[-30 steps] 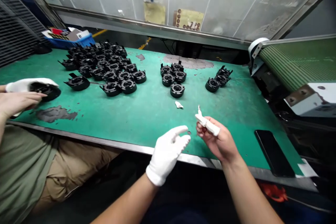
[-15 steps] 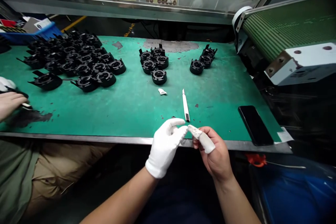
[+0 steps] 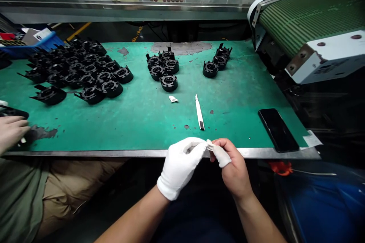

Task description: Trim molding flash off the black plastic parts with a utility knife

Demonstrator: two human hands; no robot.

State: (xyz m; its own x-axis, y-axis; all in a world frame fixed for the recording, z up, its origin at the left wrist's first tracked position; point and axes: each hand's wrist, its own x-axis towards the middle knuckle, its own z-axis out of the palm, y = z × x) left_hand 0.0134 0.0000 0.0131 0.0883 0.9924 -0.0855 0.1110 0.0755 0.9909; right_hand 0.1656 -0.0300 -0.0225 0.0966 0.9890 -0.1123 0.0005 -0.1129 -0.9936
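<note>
My left hand, in a white glove, pinches the tip of a white finger cot that covers a finger of my bare right hand. Both hands meet at the near edge of the green table. My right hand's fingers are curled. A white craft knife lies on the mat just beyond my hands. A small white scrap lies to its left. Behind them stand two small groups of black round plastic parts, the other group to the right.
A large batch of black parts fills the left of the table. A black phone lies at the right front. A green conveyor belt runs at the right. A co-worker's hand works at the left edge; a blue bin stands behind.
The white knife left my right hand and now lies on the mat. My gloved left hand closed onto the finger cot on my right hand. The view tilted down and both hands drew nearer the edge.
</note>
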